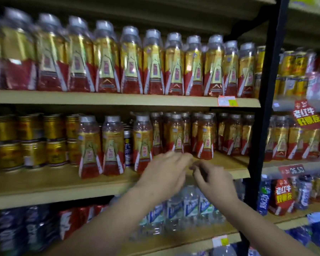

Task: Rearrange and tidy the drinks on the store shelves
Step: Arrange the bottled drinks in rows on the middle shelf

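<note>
Red-and-gold drink bottles fill the top shelf (118, 99). On the middle shelf (63, 189), three of these bottles (91, 148) stand forward at the left, and a tighter group (203, 137) stands further back at the right. My left hand (166, 170) and my right hand (212, 178) hover close together in front of the middle shelf's edge, just below the right group. Both hands are blurred. The left hand's fingers are spread and hold nothing. The right hand's fingers curl loosely, with nothing visible in them.
Stacked gold cans (30, 141) sit at the left of the middle shelf, and a blue-and-white can (127, 146) stands between the forward bottles. Water bottles (188, 206) and red cans (76, 220) fill the lower shelf. A black upright post (264, 108) separates the neighbouring shelving.
</note>
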`<action>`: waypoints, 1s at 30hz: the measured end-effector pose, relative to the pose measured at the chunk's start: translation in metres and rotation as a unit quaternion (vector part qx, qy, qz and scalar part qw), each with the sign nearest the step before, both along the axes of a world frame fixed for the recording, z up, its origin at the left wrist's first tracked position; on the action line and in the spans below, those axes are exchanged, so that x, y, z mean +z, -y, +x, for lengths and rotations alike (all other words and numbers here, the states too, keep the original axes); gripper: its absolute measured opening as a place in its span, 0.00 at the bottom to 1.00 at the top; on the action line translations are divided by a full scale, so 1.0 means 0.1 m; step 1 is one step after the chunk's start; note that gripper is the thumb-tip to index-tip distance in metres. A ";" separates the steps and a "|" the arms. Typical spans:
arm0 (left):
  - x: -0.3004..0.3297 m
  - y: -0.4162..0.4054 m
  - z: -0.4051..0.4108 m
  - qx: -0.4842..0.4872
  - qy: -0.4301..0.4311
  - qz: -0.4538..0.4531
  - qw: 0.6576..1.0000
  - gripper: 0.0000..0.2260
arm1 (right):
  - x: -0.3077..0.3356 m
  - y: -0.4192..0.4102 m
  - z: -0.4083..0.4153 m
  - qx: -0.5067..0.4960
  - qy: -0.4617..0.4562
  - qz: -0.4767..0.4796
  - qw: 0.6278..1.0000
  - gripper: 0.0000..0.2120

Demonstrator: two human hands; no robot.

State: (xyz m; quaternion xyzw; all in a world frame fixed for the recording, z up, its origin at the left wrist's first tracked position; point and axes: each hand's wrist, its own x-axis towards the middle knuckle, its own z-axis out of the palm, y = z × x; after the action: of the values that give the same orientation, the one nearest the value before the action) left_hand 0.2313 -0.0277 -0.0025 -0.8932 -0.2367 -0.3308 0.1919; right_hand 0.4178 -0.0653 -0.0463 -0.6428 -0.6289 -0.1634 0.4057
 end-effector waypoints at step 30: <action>0.45 -0.83 -0.29 0.057 0.227 -0.169 0.958 0.39 | 0.14 -0.71 0.09 0.030 -0.190 0.039 0.981 0.41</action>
State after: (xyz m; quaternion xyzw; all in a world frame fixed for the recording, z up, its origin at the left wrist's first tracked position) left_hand 0.2020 0.0554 0.0423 -0.7991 -0.3767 -0.4685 -0.0018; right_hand 0.4264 0.0055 -0.0325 -0.6269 -0.5524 -0.0508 0.5471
